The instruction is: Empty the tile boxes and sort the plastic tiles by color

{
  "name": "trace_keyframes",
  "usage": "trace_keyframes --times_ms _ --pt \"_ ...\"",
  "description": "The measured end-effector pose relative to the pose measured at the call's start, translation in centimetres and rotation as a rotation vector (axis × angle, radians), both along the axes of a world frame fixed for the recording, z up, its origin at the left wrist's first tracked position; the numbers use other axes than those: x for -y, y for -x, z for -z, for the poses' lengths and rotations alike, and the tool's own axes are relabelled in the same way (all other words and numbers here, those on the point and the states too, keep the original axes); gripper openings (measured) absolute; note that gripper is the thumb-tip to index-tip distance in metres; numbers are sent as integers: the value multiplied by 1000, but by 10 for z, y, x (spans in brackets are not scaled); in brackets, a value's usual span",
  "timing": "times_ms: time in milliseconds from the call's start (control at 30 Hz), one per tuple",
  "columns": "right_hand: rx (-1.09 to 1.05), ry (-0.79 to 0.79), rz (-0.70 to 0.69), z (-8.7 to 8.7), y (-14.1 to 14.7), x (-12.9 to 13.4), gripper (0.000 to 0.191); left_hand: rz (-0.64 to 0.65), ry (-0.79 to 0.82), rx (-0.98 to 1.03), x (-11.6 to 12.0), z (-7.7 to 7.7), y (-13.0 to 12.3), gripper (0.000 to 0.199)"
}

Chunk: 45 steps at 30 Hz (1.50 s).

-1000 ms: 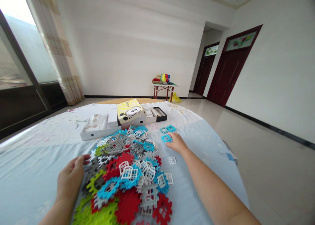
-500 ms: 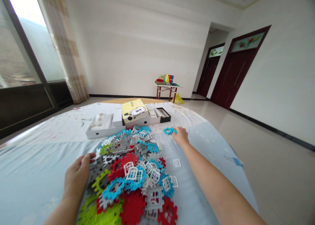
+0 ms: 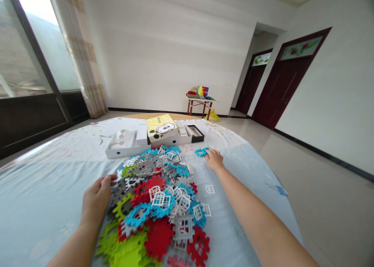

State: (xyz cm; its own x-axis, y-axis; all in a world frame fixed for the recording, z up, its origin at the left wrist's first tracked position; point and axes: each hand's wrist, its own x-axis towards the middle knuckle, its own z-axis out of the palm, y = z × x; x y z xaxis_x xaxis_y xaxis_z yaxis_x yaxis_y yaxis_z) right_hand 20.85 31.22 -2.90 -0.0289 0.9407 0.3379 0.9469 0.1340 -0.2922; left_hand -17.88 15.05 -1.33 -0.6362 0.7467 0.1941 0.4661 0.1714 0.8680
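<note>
A long pile of plastic interlocking building pieces lies on the cloth between my hands, in red, green, blue, grey and white. At its left edge rests my left hand, fingers loosely bent against the grey pieces and partly hidden; I see nothing held in it. Reaching past the pile's far right side, my right hand has its fingers closed on the near end of a blue toothed building piece. That piece is at the tabletop, apart from the pile. A loose white window piece lies beside my right forearm.
Behind the pile stand a white box tray, a yellow-and-white cartoon box and a small black-rimmed box. The round table has a pale patterned cloth. Farther back, a small table holds several items.
The view has shifted slightly, so the pile and boxes sit a little differently in frame. My right hand still grips the blue piece in about the same place; my left stays by the pile.
</note>
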Motion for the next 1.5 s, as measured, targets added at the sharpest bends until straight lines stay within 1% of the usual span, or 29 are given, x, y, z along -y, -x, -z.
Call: trace_keyframes --times_ms 33,100,233,267,333,467,600,667,800,900,1000,1067,1133,1200,1333,1500 --pt "-25 -24 -28 -2 3 4 38 0 -3 0 0 1 0 37" --pt "-82 -40 -138 -6 10 16 39 2 -3 0 -1 1 1 37" --pt "-145 52 -446 -11 25 44 38 4 15 -11 -2 3 2 39" --pt "-151 70 -498 -11 29 50 39 5 17 -17 -2 3 2 39" --pt "-153 91 -548 -11 36 59 41 9 16 -23 -1 3 2 39" --pt "-140 124 -509 -9 44 65 38 5 11 -21 1 2 2 39" --pt "-164 143 -465 -11 38 66 28 -6 -12 5 2 2 1 38" --pt "-194 137 -441 -13 31 68 25 -7 -15 16 2 3 2 38" --pt "-289 121 -394 -15 12 70 26 -11 -10 8 1 5 3 38" --pt "-362 132 -344 -11 -4 70 26 -11 -8 -1 1 6 3 38" --pt "-401 195 -288 -5 -19 67 28 -16 -5 15 3 4 1 39" --pt "-357 201 -209 -3 -28 66 28 -20 1 28 5 3 1 39" --pt "-268 133 -98 -2 -35 66 28 -24 10 40 5 4 3 39" --pt "-205 56 -41 -2 -39 68 30 -26 11 52 4 8 7 39" --pt "-178 36 -105 -2 -39 71 31 -31 -14 83 1 17 16 39" --pt "-103 113 -136 -4 -39 75 27 -69 -20 84 3 16 17 40"
